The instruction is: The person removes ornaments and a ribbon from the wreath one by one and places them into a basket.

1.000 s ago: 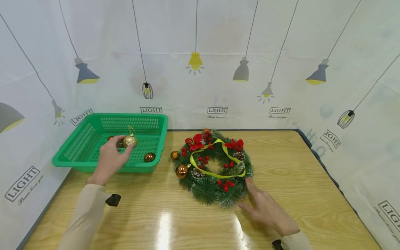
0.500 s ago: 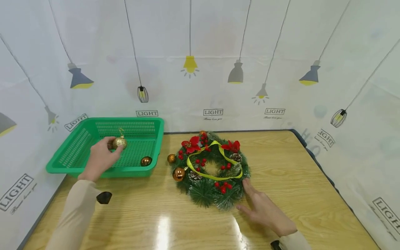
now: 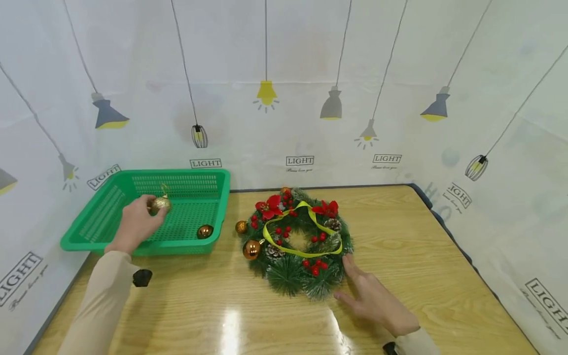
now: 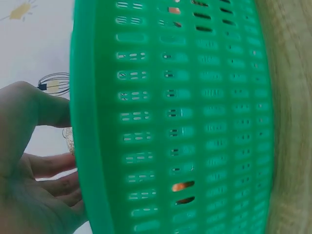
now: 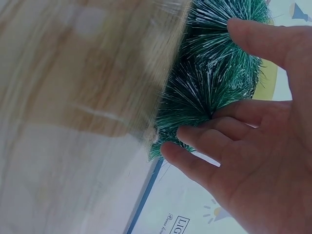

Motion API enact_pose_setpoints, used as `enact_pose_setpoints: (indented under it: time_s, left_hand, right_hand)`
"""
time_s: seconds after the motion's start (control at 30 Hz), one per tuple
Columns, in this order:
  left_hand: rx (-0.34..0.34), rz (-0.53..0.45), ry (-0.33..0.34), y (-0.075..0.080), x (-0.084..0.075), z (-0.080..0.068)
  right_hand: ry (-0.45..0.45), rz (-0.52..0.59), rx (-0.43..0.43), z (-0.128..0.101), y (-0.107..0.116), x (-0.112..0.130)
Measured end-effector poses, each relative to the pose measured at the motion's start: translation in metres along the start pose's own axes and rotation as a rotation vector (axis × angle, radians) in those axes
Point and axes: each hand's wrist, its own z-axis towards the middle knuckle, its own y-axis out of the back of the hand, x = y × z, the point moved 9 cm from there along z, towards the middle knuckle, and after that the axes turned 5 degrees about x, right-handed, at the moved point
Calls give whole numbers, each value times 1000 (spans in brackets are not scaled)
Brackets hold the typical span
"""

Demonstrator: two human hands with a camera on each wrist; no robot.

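My left hand (image 3: 138,222) pinches a gold glitter bauble (image 3: 160,204) with a hanging loop, over the inside of the green basket (image 3: 220,217). In the left wrist view the basket's wall (image 4: 107,117) hides most of that bauble. My right hand (image 3: 372,298) rests at the near right edge of a green Christmas wreath (image 3: 284,276), fingers extended. The right wrist view has those fingers (image 5: 195,163) against the wreath's bristly needles (image 5: 195,92). Red flowers, berries, pine cones and a yellow-green ribbon (image 3: 306,254) lie on the wreath.
A shiny copper bauble (image 3: 205,231) sits in the basket. At the wreath's left side are another copper bauble (image 3: 251,249) and a small orange-gold bauble (image 3: 241,227). The wooden table (image 3: 191,305) meets a lamp-patterned backdrop (image 3: 239,128) behind and at both sides.
My left hand has carried the gold glitter bauble slightly left and lower, farther into the basket. The right hand stays at the wreath. The head view has shifted a little.
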Motion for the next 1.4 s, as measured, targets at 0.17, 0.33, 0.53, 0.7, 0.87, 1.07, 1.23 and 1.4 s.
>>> enact_pose_setpoints:
  time_s: [0.17, 0.33, 0.53, 0.7, 0.87, 1.07, 1.23, 1.4]
  left_hand:
    - [-7, -2, 1, -1, 2, 0]
    - [-13, -15, -6, -4, -1, -5]
    - [-46, -43, -54, -6, -30, -21]
    - [-60, -69, -137, -10, -64, -27]
    - [-38, -139, -194, -19, -83, -27]
    - [16, -195, -216, -35, -98, -28]
    - [63, -257, -235, -47, -110, -31]
    - [84, -292, -242, -56, -120, -34]
  right_hand:
    - [4, -1, 5, 0, -3, 1]
    - [6, 19, 6, 0, -3, 1]
    - [-2, 15, 2, -1, -2, 0]
    - [-21, 18, 15, -2, -4, -2]
    - [5, 3, -5, -1, -4, 1]
    - [4, 5, 5, 0, -3, 0]
    - [6, 14, 13, 0, -3, 1]
    - [-10, 31, 21, 0, -3, -1]
